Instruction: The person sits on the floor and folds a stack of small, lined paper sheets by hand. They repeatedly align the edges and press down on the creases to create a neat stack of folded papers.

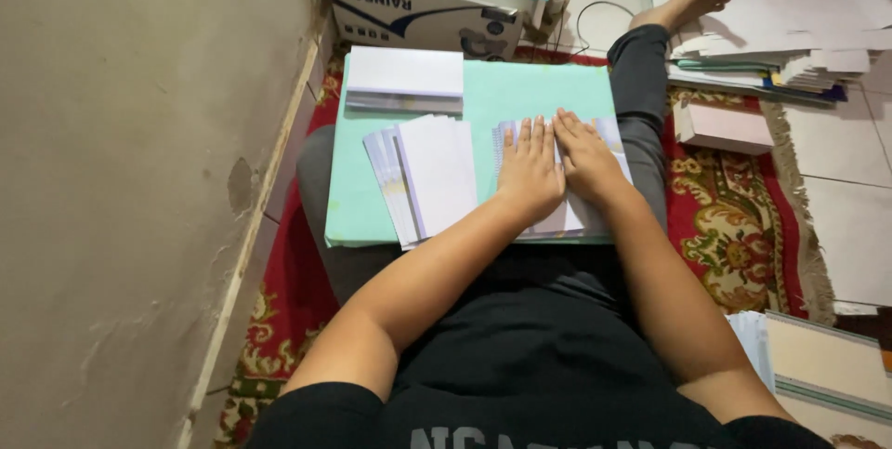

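My left hand [531, 172] and my right hand [585, 157] lie flat, side by side, pressing down on a stack of printed white sheets [557, 218] on a mint-green board [492, 96] across my lap. Fingers of both hands are stretched out and point away from me. To the left of my hands lies a fanned pile of folded white sheets [429, 178]. A neat stack of white paper [405, 79] sits on the board's far left corner.
A wall [139, 179] runs close along the left. A cardboard box [418, 10] with teal folders stands beyond the board. Paper piles [771, 21] and a pink block [723, 127] lie at right on a red patterned rug [734, 217]. More stacked sheets [818, 365] sit near right.
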